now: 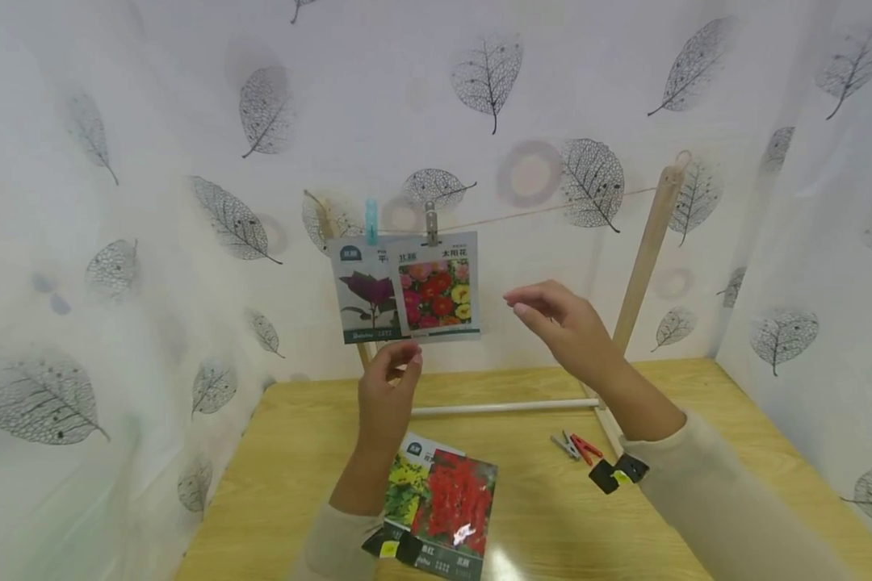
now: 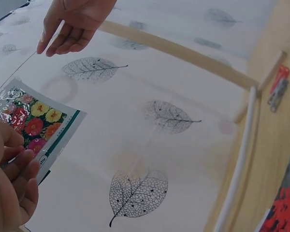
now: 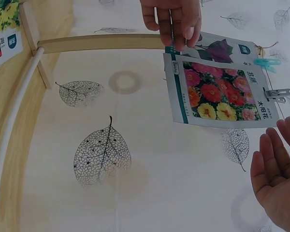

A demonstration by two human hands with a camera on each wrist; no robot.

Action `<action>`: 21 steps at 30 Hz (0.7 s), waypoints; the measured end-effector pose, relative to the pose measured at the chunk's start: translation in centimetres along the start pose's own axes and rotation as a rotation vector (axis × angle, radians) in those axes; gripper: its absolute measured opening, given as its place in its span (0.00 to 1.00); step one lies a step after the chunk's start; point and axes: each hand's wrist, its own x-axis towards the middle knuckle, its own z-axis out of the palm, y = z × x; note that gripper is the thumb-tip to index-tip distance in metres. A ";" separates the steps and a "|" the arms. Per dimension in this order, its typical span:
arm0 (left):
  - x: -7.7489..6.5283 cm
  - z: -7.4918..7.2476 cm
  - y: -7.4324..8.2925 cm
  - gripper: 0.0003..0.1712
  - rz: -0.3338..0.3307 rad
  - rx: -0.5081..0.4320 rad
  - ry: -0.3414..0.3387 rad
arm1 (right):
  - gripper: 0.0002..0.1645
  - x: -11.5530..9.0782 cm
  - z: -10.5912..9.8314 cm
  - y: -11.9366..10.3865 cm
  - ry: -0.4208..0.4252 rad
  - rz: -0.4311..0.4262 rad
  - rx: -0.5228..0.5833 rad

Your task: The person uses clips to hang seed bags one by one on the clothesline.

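Note:
Two flower seed packets hang side by side, overlapping, from a thin string. A light-blue clothespin (image 1: 371, 223) holds the purple-leaf packet (image 1: 366, 294); a grey clothespin (image 1: 431, 223) holds the front packet (image 1: 439, 290) with red, pink and yellow flowers. My left hand (image 1: 391, 391) is just under the packets' lower edge, fingers loosely bent, fingertips close by the front packet (image 2: 36, 121). To the right of the packets my right hand (image 1: 563, 331) hovers apart from them, thumb and fingers loosely bent with nothing between them, near the string (image 1: 530, 214).
The string runs between wooden posts, the right post (image 1: 647, 258) leaning. A white rod (image 1: 505, 407) crosses low behind my hands. On the table (image 1: 552, 524) lie more packets, a red-flower one (image 1: 456, 500) on top, plus a grey clothespin (image 1: 565, 445) and a red clothespin (image 1: 586, 449). A leaf-print curtain (image 1: 378, 97) surrounds it.

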 end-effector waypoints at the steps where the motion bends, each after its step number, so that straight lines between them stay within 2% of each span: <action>1: -0.1 0.0 -0.2 0.11 -0.003 0.005 -0.005 | 0.16 -0.2 0.0 0.2 -0.002 0.005 0.003; 12: -1.0 0.0 -1.4 0.11 -0.050 0.052 -0.047 | 0.17 -1.8 0.0 2.0 -0.034 0.062 0.016; 21: -1.9 -0.1 -2.4 0.12 -0.117 0.087 -0.088 | 0.16 -3.1 0.2 3.6 -0.053 0.088 0.040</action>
